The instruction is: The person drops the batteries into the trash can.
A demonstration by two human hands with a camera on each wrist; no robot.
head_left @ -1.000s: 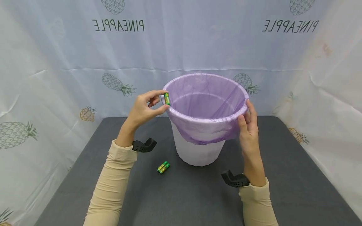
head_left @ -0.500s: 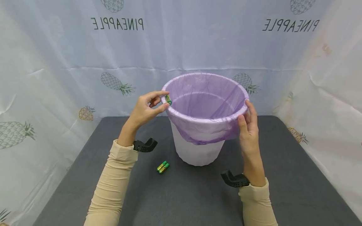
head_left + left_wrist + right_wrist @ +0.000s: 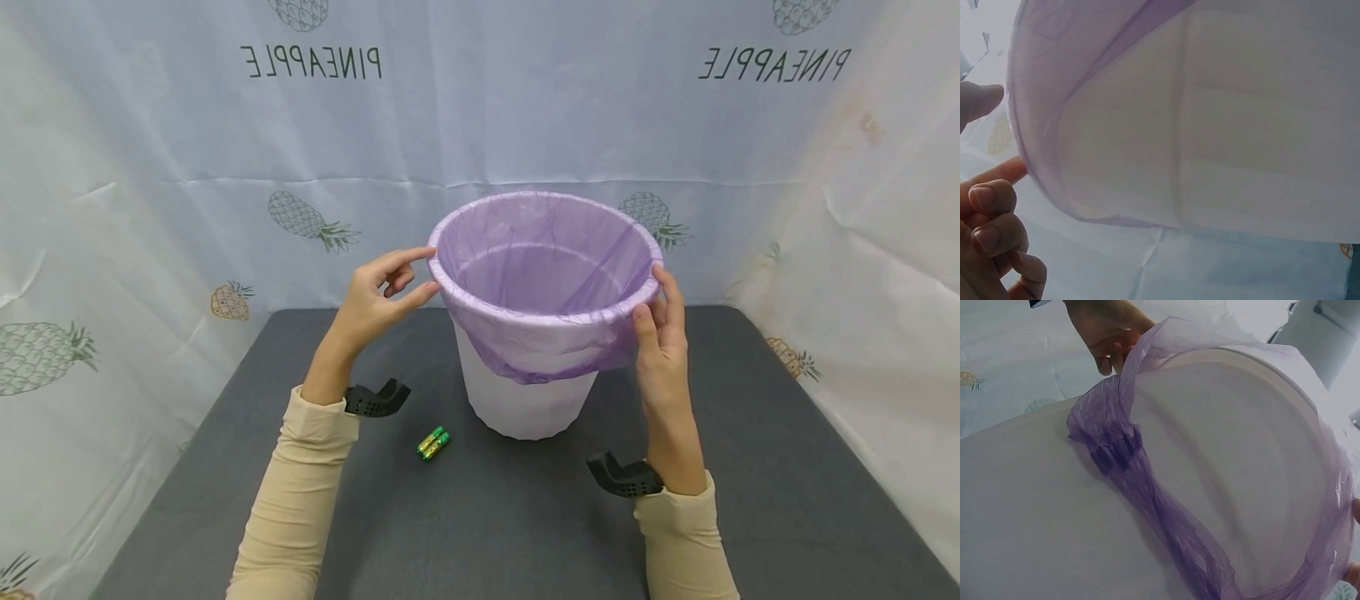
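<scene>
Left hand (image 3: 373, 293), thumb and forefinger spread, adjoins the bin (image 3: 525, 408); right hand (image 3: 663, 358), likewise spread, touches opposite, presumably steadying it.

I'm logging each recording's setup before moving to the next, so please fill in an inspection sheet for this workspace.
Surface: dark grey table.
Job's things: pale bin, upright, lined with a purple bag folded over its top; two green-and-gold batteries lying side by side on the table, apart from the bin.
Clutter: nothing seen.
Grippers: left hand holds nothing, index finger reaching the bin's top; right hand touches the bag there. Black mount on each wrist.
Cables: nothing seen.
Surroundings: pale curtain with pineapple prints and mirrored lettering.
</scene>
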